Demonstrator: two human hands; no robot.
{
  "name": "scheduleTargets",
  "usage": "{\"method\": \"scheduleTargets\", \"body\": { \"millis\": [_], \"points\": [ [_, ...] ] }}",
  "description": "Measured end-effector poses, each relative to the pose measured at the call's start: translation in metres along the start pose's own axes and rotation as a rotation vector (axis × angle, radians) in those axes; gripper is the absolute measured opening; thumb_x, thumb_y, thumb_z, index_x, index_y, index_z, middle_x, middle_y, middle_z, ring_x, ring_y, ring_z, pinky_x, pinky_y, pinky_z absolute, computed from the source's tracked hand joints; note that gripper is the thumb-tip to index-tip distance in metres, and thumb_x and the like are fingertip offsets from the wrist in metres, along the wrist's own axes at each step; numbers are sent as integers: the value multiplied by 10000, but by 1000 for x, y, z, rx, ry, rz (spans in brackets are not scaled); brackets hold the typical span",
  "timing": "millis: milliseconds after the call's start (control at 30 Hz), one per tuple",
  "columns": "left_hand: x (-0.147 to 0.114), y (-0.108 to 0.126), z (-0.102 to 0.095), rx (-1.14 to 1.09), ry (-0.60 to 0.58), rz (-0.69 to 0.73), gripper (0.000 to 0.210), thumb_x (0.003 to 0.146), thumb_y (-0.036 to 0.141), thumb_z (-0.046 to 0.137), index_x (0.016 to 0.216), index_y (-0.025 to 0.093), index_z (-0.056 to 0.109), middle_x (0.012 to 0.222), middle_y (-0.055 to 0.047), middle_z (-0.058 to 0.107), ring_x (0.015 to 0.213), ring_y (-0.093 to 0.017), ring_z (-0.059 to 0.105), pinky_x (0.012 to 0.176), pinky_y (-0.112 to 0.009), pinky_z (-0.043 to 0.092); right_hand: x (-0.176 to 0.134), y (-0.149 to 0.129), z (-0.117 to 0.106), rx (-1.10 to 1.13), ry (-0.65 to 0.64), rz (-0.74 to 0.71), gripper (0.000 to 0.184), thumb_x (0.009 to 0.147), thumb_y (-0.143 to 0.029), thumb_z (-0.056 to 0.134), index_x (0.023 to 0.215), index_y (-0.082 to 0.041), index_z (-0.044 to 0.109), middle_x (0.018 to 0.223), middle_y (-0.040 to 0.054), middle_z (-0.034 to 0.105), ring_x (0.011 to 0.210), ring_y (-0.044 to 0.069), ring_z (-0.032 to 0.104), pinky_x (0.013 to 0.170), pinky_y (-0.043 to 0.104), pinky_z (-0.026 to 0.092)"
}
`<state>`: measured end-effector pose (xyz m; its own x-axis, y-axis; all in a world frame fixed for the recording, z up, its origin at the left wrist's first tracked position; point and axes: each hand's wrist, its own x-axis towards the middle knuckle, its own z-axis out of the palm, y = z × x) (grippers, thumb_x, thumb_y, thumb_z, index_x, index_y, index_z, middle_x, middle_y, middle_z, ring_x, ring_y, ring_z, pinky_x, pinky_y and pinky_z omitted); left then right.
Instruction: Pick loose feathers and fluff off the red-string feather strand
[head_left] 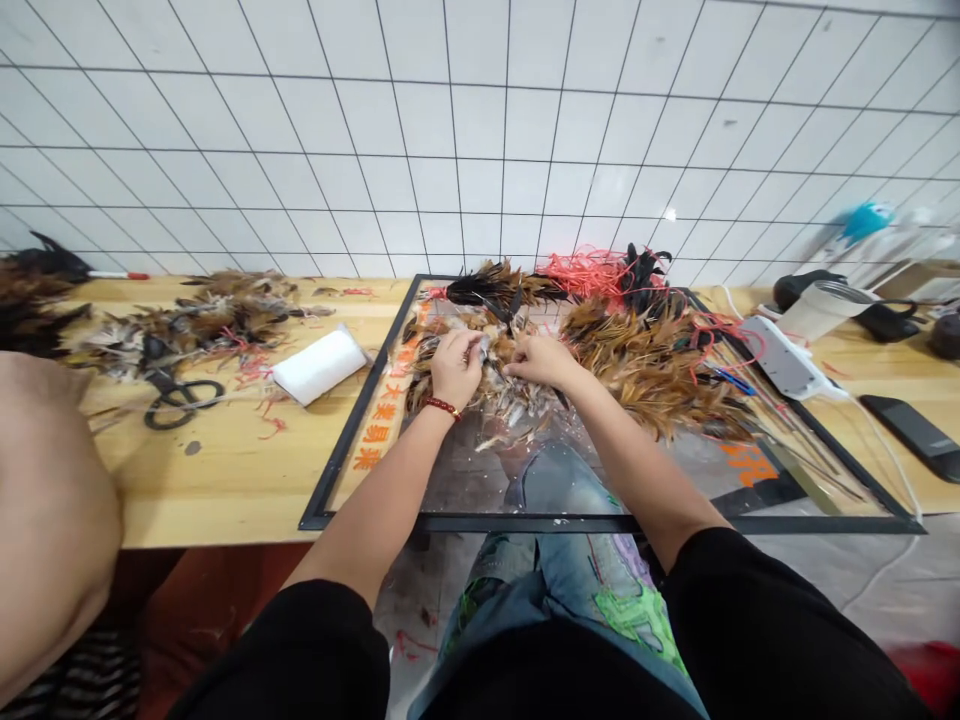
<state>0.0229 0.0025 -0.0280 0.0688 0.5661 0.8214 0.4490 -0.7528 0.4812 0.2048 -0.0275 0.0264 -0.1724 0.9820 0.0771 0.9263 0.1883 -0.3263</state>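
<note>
My left hand, with a red bead bracelet on its wrist, is closed on feathers at the left side of a loose feather pile. Beside it, my right hand is closed too, its fingertips pinched on feathers in the same pile. The pile is brown, grey and white and lies on a glass panel with a black frame. To the right are bundles of long brown feathers. Behind my hands lies a dark feather bundle. My fingers partly hide what they grip.
Red plastic string is heaped at the back. On the left are scissors, a white roll and more feathers; another person's arm is close by. A power strip, its cord and a phone lie on the right.
</note>
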Motion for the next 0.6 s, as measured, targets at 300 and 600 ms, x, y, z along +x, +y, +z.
{"method": "scheduleTargets", "body": {
  "millis": [300, 600],
  "points": [
    [-2, 4, 11, -244, 34, -389, 148, 819, 138, 613, 925, 161, 714, 898, -68, 730, 777, -154, 666, 772, -299, 549, -4, 28, 19, 806, 155, 63, 203, 709, -359, 690, 684, -161, 658, 600, -26, 585, 563, 95, 457, 591, 248, 362],
    [-1, 32, 16, -659, -101, -887, 143, 705, 175, 774, 840, 153, 730, 706, -10, 710, 599, -106, 624, 578, -229, 512, -13, 7, 33, 1309, 329, 117, 366, 580, -495, 779, 719, -192, 627, 568, -71, 495, 541, 81, 372, 533, 242, 289]
  ]
}}
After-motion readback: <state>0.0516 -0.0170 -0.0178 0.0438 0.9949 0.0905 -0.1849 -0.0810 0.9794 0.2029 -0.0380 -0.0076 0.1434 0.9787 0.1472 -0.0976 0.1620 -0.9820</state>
